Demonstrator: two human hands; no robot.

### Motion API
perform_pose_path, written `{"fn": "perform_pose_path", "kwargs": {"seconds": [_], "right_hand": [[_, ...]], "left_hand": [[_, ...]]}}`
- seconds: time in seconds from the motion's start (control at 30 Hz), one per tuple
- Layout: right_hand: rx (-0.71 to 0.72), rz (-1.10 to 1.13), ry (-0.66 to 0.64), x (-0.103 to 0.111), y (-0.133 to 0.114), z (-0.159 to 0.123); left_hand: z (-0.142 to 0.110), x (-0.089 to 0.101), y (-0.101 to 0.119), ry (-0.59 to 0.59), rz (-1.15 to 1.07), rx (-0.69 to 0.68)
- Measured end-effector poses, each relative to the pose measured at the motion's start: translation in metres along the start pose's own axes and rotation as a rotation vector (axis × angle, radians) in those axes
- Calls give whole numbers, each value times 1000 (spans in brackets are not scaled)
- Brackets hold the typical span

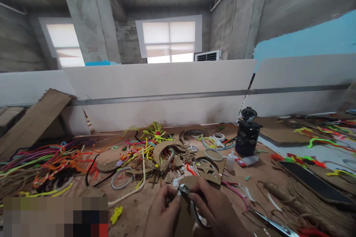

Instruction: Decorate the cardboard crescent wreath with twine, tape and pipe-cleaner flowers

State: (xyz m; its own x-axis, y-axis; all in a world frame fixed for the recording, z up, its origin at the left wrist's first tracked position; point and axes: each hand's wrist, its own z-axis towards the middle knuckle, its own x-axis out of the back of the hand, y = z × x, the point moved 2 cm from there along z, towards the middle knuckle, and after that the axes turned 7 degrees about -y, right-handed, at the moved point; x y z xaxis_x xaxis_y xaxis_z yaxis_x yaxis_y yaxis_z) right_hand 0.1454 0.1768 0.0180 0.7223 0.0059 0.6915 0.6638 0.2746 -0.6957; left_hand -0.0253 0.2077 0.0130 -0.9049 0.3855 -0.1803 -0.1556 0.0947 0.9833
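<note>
My left hand (163,209) and my right hand (213,207) meet low in the middle, fingertips almost together. Both are closed in a pinch on a small shiny pale piece (183,188), too small to name surely. Below the fingers, a strip of brown cardboard (183,216) shows between the palms. Part of a pale hoop (194,213) curves down beside my right hand, mostly covered by it. Just beyond the fingertips lie cut cardboard (215,177) and a red pipe cleaner (191,170).
A black lidded container (247,139) stands at the back right, beside a small white bottle (230,161). Scissors (271,222) and a dark phone-like slab (314,181) lie to the right. Coloured pipe cleaners (47,159) spread leftward. White panels (155,81) close the back.
</note>
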Motion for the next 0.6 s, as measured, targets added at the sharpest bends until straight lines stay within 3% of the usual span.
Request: {"fn": "perform_pose_path", "kwargs": {"seconds": [0.13, 0.37, 0.6], "right_hand": [[-6, 166, -9, 3, -4, 1], [1, 725, -122, 2, 5, 8], [-125, 714, 10, 8, 25, 8]], "left_hand": [[1, 0, 3, 11, 22, -8], [2, 6, 14, 129, 68, 8], [2, 10, 17, 150, 39, 107]]}}
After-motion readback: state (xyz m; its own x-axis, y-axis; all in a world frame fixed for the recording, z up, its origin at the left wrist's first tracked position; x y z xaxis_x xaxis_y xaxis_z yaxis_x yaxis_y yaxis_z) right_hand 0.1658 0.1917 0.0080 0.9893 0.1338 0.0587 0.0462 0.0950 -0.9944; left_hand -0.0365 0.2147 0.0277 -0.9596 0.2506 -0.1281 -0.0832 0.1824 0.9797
